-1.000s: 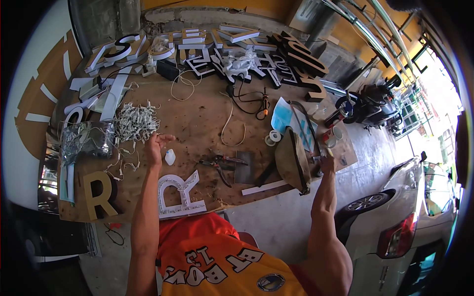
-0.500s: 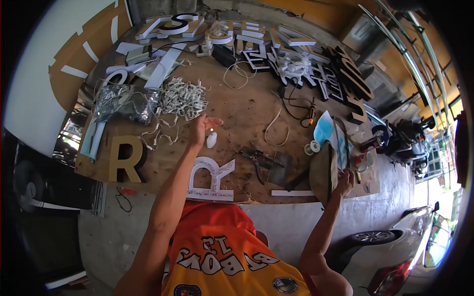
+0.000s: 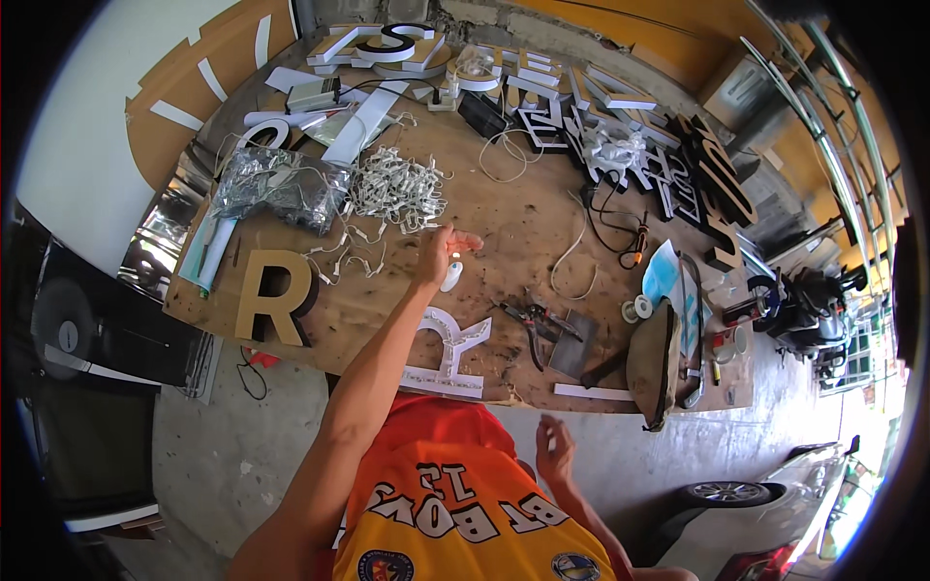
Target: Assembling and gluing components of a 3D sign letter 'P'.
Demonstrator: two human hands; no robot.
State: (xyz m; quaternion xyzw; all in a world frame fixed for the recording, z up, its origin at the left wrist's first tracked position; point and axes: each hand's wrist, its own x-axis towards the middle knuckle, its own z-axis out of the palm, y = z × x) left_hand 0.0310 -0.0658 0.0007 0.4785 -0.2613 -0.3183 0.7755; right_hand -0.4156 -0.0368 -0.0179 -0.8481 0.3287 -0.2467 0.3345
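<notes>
Small white plastic bottle (image 3: 451, 277), on the worktable just beside the left hand (image 3: 447, 256); contact cannot be made out. Fingers of that hand point rightward; whether they close on anything, I cannot tell.

Right hand (image 3: 555, 450): fingers loosely curled, beyond the table's near edge, above the floor; its grip cannot be told either.

Surface: brown wooden worktable (image 3: 504, 213), dark-spotted and scuffed, on a smooth grey concrete floor (image 3: 213, 436). Black motorcycle (image 3: 823, 305) and silver-grey car (image 3: 790, 499) to the right.

Materials: tangled heap of white modules on thin wires (image 3: 395, 189); crinkled, shiny plastic bag (image 3: 276, 194), touching or nearly touching the heap; gold-faced letter with dark sides (image 3: 254, 300); stacked white, black and tan letter shapes (image 3: 538, 68) along the far side.

Near edge: white letter-shaped tray (image 3: 450, 368), partly hidden by the left forearm; black-and-red pliers (image 3: 533, 324) beside a flat dark plate (image 3: 572, 356); narrow white strip (image 3: 593, 392); worn khaki cloth pouch (image 3: 649, 363), its lower tip past the edge. Bare wood stretches from the heap rightward, beyond the left fingertips.
</notes>
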